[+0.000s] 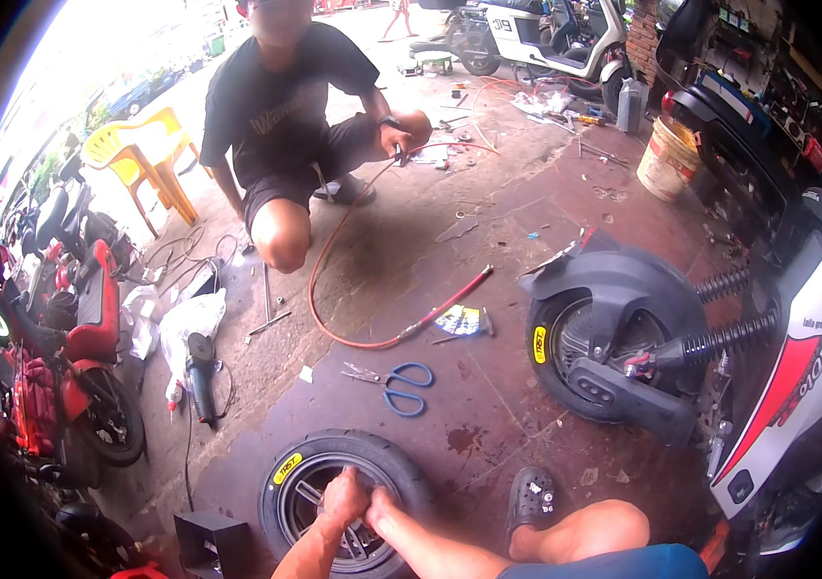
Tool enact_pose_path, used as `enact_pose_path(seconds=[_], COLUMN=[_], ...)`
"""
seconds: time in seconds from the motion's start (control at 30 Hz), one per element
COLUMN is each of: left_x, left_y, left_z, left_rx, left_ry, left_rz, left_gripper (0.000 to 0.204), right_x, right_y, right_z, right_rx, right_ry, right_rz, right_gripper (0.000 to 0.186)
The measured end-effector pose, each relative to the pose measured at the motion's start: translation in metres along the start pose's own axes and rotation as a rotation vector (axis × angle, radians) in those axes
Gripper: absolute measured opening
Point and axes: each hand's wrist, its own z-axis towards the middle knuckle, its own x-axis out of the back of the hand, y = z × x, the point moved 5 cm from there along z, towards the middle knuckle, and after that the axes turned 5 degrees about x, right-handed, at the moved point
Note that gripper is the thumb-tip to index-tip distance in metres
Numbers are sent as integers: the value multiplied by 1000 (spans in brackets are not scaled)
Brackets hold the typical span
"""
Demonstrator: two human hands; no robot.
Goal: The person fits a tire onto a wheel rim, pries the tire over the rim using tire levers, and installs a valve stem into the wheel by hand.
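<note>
A black scooter wheel with a tyre lies flat on the floor before me, a yellow label on its sidewall. Over its spoked rim my left hand is closed, knuckles up. Right beside it, almost touching, my right hand is closed too, near the wheel's hub side. Whatever the fingers grip is hidden by the hands. Just beyond the tyre lie blue-handled scissors, their blades pointing left. A red air hose curves across the floor farther off, its end near a small colourful packet.
A squatting person holds a black fitting on the hose. At right lies a tipped scooter with its wheel toward me. An angle grinder, a black box, yellow chairs and a bucket stand around.
</note>
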Motion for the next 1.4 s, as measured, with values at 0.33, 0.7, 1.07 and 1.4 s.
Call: enact_pose_path(seconds=[0.33, 0.7, 1.07, 1.4], left_x=[-13, 1, -6, -2], left_y=[-6, -3, -2, 20], left_z=[7, 8, 5, 4], left_rx=[64, -32, 168, -541], left_ry=[-188, -200, -127, -120], left_rz=[39, 154, -202, 388], left_gripper=[27, 22, 26, 19], right_x=[-5, -8, -21, -9], right_y=[-5, -2, -28, -19], right_z=[-25, -28, -67, -27], right_rx=[39, 43, 100, 79], right_ry=[-7, 83, 127, 58], right_rz=[49, 46, 36, 22], right_gripper=[30, 25, 26, 21])
